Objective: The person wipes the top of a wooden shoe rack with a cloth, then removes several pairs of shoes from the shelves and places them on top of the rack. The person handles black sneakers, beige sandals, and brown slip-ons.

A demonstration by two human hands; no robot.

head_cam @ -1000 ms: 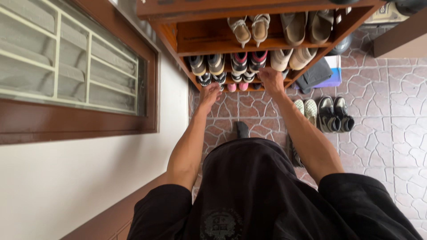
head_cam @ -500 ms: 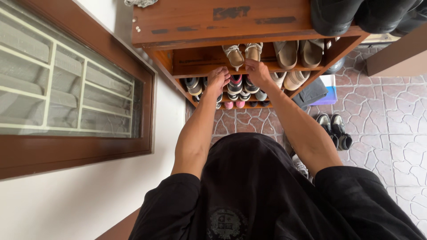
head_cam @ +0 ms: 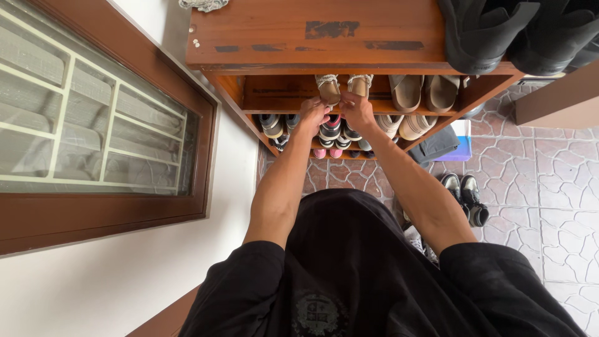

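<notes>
Fingers of left hand (head_cam: 314, 112) & right hand (head_cam: 357, 110) curl on heels of woven beige sandals (head_cam: 342, 87), just beyond fingertips on scuffed wooden rack (head_cam: 268, 37); padded sneakers (head_cam: 331, 130) beneath.

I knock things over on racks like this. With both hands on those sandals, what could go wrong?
The strappy sandals sit at the shelf's front edge; a slip by the left hand or right hand could drop one onto the sneakers below. The black boots on the wooden rack overhang its edge and might topple.
</notes>
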